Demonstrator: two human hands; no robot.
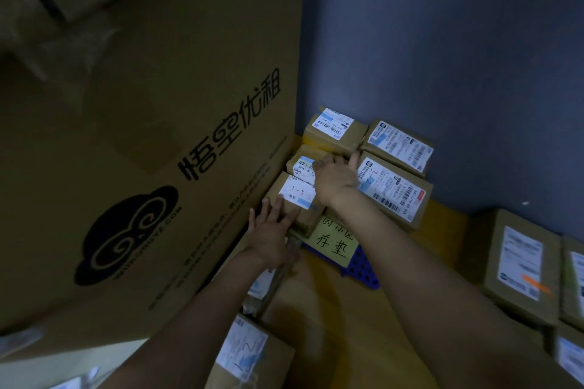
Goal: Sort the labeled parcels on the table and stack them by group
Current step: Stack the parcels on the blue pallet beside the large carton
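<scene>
3-3 parcel (298, 194) lies at ctr of frame, tight against the big carton (158, 136) on its left. L hand (273, 230) rests flat on its near end, fingers straight and slightly apart, gripping nothing. R hand (335, 178) lies palm-down on the barcode parcel (303, 163) just behind, fingers spread over its top, one digit sticking out toward upper right; no clear grip. Further back, the rear parcel (335, 126) sits by the blue-grey wall (442, 41), w/ a second rear parcel (399, 142) to its right. Right of the R hand is a larger parcel marked "2" (392, 191), forearm crossing its lower-left corner. Below the cluster, a yellow handwritten note (335, 240) overlaps a blue gridded tray (363, 268). The wooden counter (322, 300) carries it all. Right-edge parcels (521, 268) stand well apart from the cluster; a btm-ctr parcel (249, 354), also marked "2", sits between the forearms.
</scene>
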